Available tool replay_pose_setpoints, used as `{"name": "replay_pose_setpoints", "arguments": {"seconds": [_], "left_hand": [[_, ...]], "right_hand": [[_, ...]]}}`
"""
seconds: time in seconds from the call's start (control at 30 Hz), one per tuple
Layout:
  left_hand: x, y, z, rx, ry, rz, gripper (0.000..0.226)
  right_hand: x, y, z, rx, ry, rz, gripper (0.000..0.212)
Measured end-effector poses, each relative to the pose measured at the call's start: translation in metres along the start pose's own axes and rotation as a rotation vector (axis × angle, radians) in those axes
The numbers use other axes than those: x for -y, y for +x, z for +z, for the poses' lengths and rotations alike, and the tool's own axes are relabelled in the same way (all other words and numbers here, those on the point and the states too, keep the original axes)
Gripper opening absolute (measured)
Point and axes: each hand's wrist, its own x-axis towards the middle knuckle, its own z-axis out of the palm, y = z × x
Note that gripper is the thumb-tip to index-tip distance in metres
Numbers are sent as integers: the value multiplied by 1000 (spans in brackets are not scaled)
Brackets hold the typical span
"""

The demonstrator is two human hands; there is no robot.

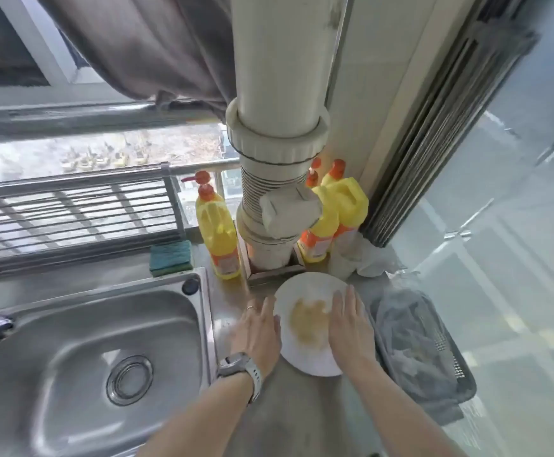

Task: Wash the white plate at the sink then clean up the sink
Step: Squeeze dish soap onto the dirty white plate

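Sink (71, 351): stainless steel, brushed basin with bright reflections; drain strainer (129, 379) polished metal, ringed.
Counter (279, 410): dull grey metal, matt, lightly smudged.
White plate (305, 291): smooth glazed ceramic by its look, glossy rim, yellowish smear drying matt at the centre.
Sponge (171, 257): green foam with a coarse teal scouring face.
Detergent bottles (218, 239): yellow glossy plastic, orange caps.
Drain pipe (279, 103): off-white plastic, matt, ribbed section lower down.
Rack (71, 212): steel bars, satin sheen.
Basket (447, 351): grey perforated plastic holding crumpled translucent plastic film.
Watch (241, 366): pale matt strap.
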Motion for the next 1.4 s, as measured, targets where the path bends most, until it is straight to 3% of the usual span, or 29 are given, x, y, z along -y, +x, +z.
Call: {"name": "replay_pose_setpoints", "arguments": {"seconds": [0.2,0.47,0.67,0.8,0.93,1.17,1.4], "left_hand": [[-3,7,15,171,-115,-94,56],[10,12,18,155,-217,-178,63],[52,5,-2,108,-224,-141,75],[89,-6,-26,80,-221,-132,70],[133,-25,-64,0,-280,-141,60],[250,-55,-113,-210,-339,-248,50],[348,-46,-100,-218,-358,-411,62]], "right_hand": [[-7,34,8,7,-175,-31,40],[6,42,-3,83,-176,2,41],[20,22,-13,133,-17,-1,38],[44,0,-20,157,138,-5,35],[93,-15,-31,177,369,16,34],[217,-31,-33,174,388,-196,34],[318,-24,22,203,256,-301,33]]}}
